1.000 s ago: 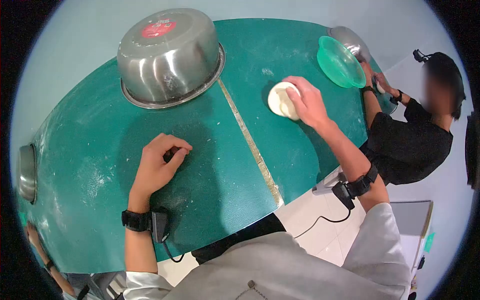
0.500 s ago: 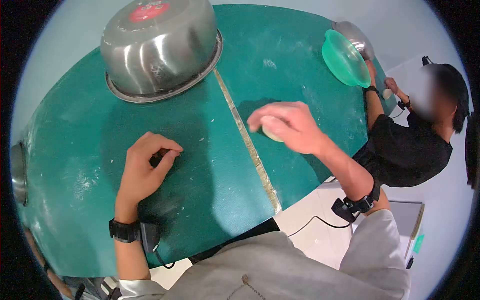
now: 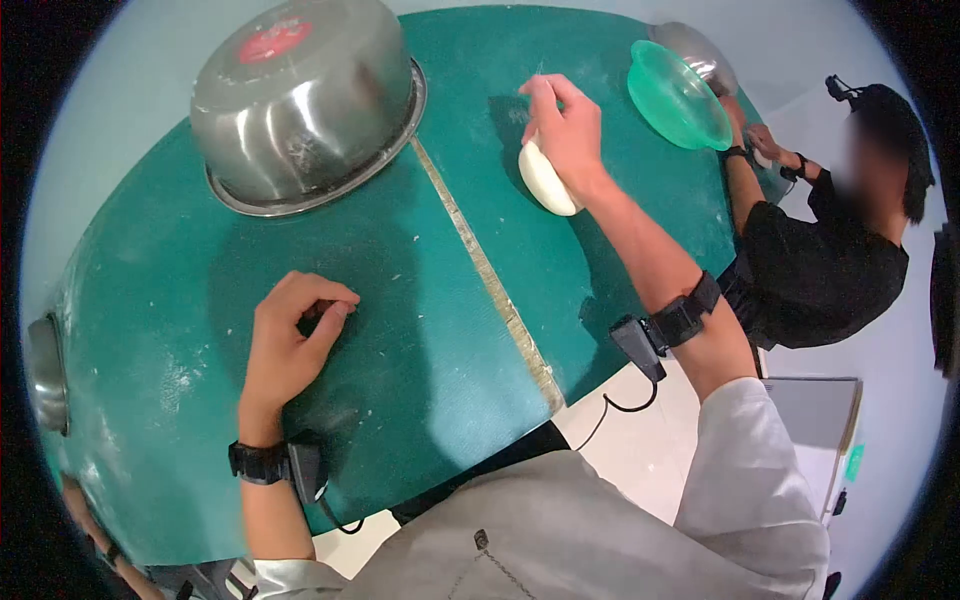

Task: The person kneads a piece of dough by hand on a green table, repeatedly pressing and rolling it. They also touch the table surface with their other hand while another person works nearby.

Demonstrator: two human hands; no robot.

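My right hand [image 3: 568, 130] is wrapped around a smooth, pale piece of dough [image 3: 548, 182] just above the green tabletop, right of the seam. The dough's rounded, elongated end sticks out below the palm, and my fingers hide the rest. My left hand [image 3: 292, 335] hovers low over the table left of the seam, its fingers curled and the thumb meeting the index fingertip. A dark gap shows inside that curl, with nothing visible in it. Black straps with small boxes and cables circle both wrists.
A large upside-down steel basin [image 3: 300, 110] stands at the back left. At the far right are a green plastic bowl [image 3: 680, 97] and another steel bowl [image 3: 700, 55], beside a person in black [image 3: 820, 260]. A steel container [image 3: 47, 375] sits at the left edge. Pale floury marks dot the green table [image 3: 400, 380].
My right hand has moved up and away from me with the dough, turning so more of the dough shows. My left hand keeps its curled pose.
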